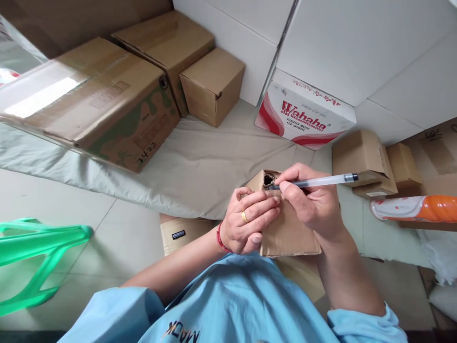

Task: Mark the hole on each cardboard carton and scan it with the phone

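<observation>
A small cardboard box [291,233] rests against my body, with a ragged dark hole near its upper left corner. My left hand [250,219], with a ring and a red bracelet, lies over the box's left side and grips it. Pinched in my right hand [309,200] is a pen [321,181] with a clear barrel. Its tip end points left, beside the lower edge of the hole, and its dark rear end points right. The exact tip is hard to make out.
Large brown boxes [132,109] and a smaller one [214,83] stand on a cloth-covered surface [200,157] at the left. A Wahaha carton [303,112] leans by the wall. Right: more boxes [360,157], an orange bottle [421,208]. Lower left: a green stool [46,257].
</observation>
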`<state>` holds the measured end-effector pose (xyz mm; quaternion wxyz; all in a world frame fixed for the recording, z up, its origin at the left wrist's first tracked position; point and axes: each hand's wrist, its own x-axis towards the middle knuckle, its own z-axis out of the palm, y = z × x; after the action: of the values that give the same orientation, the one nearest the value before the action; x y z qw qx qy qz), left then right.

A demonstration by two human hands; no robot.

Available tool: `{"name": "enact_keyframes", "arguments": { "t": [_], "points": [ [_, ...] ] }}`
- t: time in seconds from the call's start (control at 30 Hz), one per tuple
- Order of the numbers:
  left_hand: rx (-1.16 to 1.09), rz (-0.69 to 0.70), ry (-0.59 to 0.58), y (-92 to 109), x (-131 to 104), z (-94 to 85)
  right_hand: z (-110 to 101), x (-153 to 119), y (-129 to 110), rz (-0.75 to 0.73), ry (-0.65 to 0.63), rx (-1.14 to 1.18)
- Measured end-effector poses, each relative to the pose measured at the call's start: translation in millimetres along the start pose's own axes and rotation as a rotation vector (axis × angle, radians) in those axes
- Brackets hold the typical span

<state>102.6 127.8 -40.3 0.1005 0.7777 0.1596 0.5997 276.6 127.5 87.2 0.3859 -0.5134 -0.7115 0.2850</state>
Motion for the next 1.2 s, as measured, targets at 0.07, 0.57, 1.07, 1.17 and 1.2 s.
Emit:
{"name": "enact_keyframes", "arguments": {
  "t": [0.07, 0.57, 1.07, 1.17, 1.2],
  "points": [
    [0.006, -0.005, 0.001, 1.7, 0.2, 0.2, -0.9, 0.7, -0.3, -0.015, -0.048, 0.005],
    [0.009, -0.015, 0.012, 2.6, -1.2, 0.5, 1.6, 2.5, -0.8, -0.03, -0.014, -0.051],
    [-0.008, -0.025, 0.007, 3.3, -3.9, 0.9, 2.9, 2.5, -1.8, -0.028, 0.047, -0.059],
    [0.003, -0.024, 0.024, 3.6, -3.4, 1.7, 2.8, 2.5, -2.9, -0.058, 0.008, -0.051],
    [0.008, -0.023, 0.027, 3.6, -3.1, 1.8, 2.8, 2.7, -3.1, -0.062, -0.002, -0.055]
  ]
}}
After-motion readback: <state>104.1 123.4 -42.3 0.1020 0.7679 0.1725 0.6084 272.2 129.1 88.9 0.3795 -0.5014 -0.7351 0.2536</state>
